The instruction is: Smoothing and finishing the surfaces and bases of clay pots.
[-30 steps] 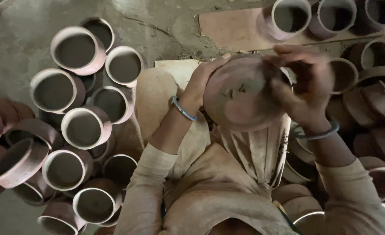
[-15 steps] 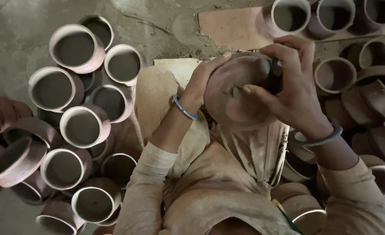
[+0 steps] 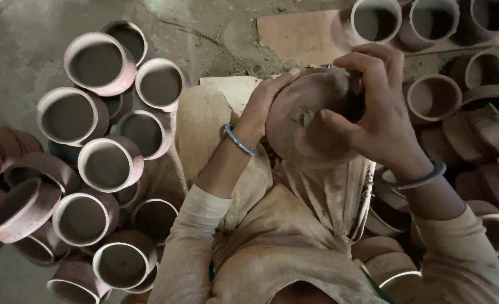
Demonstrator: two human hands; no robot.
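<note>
Head view: clay pot (image 3: 303, 121) between fingers (image 3: 367, 73)

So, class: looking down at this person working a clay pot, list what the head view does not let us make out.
- Mouth and inside of the held clay pot: turned away, base facing the camera.
- Left hand fingers: hidden behind the pot.
- What the right hand presses at the pot's edge: covered by its fingers.
- Stacked pots at right: cut off by the frame edge.
- Floor under the pots at left: covered by them.
</note>
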